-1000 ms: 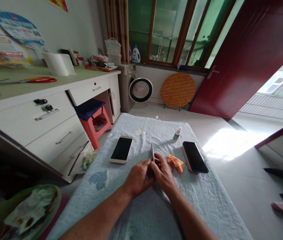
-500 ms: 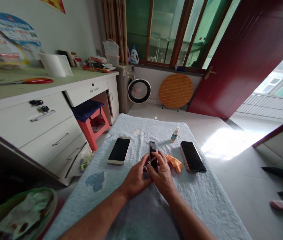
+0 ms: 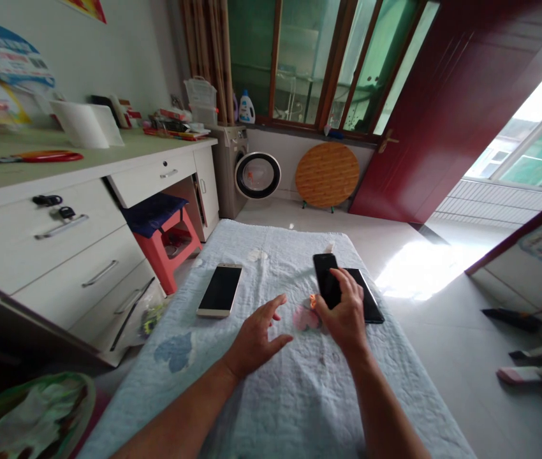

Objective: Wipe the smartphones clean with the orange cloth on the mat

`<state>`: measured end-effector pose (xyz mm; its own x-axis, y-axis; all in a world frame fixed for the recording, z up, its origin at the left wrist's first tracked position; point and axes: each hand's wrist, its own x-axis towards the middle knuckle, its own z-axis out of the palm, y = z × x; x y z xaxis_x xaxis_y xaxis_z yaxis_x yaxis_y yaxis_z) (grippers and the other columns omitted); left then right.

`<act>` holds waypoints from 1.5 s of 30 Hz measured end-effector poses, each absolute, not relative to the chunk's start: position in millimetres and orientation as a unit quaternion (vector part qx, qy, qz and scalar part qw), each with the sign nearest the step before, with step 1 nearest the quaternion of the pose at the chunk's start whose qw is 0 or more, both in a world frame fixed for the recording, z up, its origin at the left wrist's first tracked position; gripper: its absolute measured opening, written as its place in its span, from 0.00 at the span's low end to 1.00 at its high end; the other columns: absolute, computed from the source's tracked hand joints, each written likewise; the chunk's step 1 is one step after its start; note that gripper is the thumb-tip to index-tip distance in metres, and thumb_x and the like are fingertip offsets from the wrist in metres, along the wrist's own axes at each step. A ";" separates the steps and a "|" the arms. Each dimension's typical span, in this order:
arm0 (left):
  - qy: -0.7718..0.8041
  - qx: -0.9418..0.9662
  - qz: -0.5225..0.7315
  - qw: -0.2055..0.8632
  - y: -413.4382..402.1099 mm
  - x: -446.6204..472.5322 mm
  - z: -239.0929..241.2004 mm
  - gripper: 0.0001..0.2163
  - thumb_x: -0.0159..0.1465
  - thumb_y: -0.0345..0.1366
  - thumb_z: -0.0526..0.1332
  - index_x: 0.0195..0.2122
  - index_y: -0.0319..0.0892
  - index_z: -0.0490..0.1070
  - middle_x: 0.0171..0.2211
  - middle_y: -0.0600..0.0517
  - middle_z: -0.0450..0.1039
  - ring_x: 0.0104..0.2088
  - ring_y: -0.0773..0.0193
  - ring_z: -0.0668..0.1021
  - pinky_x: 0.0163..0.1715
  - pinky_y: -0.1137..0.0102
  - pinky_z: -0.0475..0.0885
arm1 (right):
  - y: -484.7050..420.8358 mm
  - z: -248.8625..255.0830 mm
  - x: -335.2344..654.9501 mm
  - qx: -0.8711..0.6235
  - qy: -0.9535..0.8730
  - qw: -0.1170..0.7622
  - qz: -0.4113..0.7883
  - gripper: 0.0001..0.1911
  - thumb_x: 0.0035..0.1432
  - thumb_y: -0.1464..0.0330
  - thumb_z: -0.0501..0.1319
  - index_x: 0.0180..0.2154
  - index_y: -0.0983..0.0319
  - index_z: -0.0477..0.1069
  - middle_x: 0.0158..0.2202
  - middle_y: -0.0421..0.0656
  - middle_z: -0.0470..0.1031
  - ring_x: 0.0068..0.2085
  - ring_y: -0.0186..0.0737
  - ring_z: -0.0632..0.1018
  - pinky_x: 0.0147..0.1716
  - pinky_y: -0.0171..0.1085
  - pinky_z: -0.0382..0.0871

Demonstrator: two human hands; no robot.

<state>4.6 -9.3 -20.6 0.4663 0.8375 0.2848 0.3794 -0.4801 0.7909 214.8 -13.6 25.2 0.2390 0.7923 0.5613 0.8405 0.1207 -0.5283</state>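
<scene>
Black phone (image 3: 324,271) was not set down, gripped in the right hand (image 3: 349,313); left hand (image 3: 256,336) was wide, empty; gold-edged phone (image 3: 220,288) lay left, dark-screened device (image 3: 370,301) right

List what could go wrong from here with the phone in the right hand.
Only the right hand grips the black phone; the left hand is open and apart from it, so a slip might go uncaught.
The right hand overlaps the dark device in view, so the two phones could knock together, or that device, near the right edge, might get nudged off.
</scene>
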 end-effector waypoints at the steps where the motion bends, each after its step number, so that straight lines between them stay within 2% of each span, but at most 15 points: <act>1: 0.392 0.788 0.342 0.328 -8.8 4.3 -20.7 0.31 0.59 0.41 0.63 0.63 0.48 0.53 0.58 0.44 0.65 0.42 0.60 0.75 0.42 0.62 0.74 | -11.2 26.2 228.6 -0.681 -0.599 0.418 -0.057 0.28 0.50 0.67 0.58 0.55 0.60 0.63 0.58 0.50 0.64 0.57 0.50 0.64 0.55 0.49 0.60; 4: 0.402 0.788 0.343 0.317 -7.8 4.0 -20.4 0.29 0.60 0.40 0.62 0.62 0.47 0.55 0.56 0.45 0.66 0.40 0.62 0.75 0.41 0.63 0.74 | -5.7 24.5 268.3 -0.729 -0.564 0.376 -0.102 0.27 0.50 0.66 0.57 0.54 0.62 0.64 0.56 0.50 0.67 0.56 0.50 0.66 0.56 0.48 0.57; 7: 0.405 0.790 0.343 0.306 -7.4 3.9 -20.1 0.28 0.60 0.40 0.62 0.61 0.47 0.56 0.54 0.46 0.67 0.39 0.63 0.75 0.40 0.65 0.75 | -3.8 18.2 294.5 -0.771 -0.547 0.314 -0.095 0.26 0.48 0.64 0.59 0.51 0.63 0.67 0.54 0.51 0.69 0.54 0.51 0.68 0.55 0.47 0.57; 14: 0.411 0.793 0.339 0.296 -7.5 3.1 -21.3 0.26 0.61 0.41 0.61 0.59 0.46 0.58 0.52 0.46 0.69 0.38 0.63 0.75 0.39 0.66 0.75 | -3.9 7.7 301.5 -0.826 -0.522 0.205 -0.048 0.30 0.49 0.62 0.58 0.56 0.59 0.65 0.55 0.47 0.69 0.49 0.53 0.69 0.48 0.48 0.60; 28: 0.411 0.791 0.337 0.304 -7.2 2.1 -21.3 0.24 0.62 0.42 0.60 0.59 0.46 0.59 0.50 0.47 0.72 0.36 0.64 0.75 0.44 0.63 0.74 | 1.7 2.3 300.4 -0.831 -0.538 0.137 -0.042 0.29 0.53 0.61 0.56 0.58 0.61 0.64 0.57 0.49 0.67 0.52 0.55 0.68 0.49 0.49 0.59; 41: 0.405 0.799 0.347 0.279 -6.4 1.6 -22.8 0.23 0.62 0.41 0.60 0.58 0.44 0.60 0.48 0.48 0.73 0.34 0.65 0.76 0.40 0.67 0.75 | 2.0 1.9 300.1 -0.830 -0.544 0.119 -0.042 0.30 0.54 0.61 0.55 0.58 0.62 0.63 0.56 0.50 0.68 0.54 0.56 0.67 0.51 0.50 0.57; 45: 0.396 0.807 0.364 0.245 -7.0 1.2 -21.8 0.21 0.63 0.40 0.59 0.57 0.45 0.61 0.46 0.49 0.74 0.33 0.66 0.76 0.40 0.67 0.74 | -0.2 2.2 298.5 -0.824 -0.545 0.136 -0.071 0.29 0.55 0.57 0.56 0.57 0.61 0.64 0.58 0.51 0.64 0.58 0.57 0.63 0.53 0.53 0.54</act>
<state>1.2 -7.0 -21.8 0.4205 0.8176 0.3933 0.4615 -0.5660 0.6832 298.5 -0.2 2.2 0.3967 0.8788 0.2652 0.9174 -0.3695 -0.1478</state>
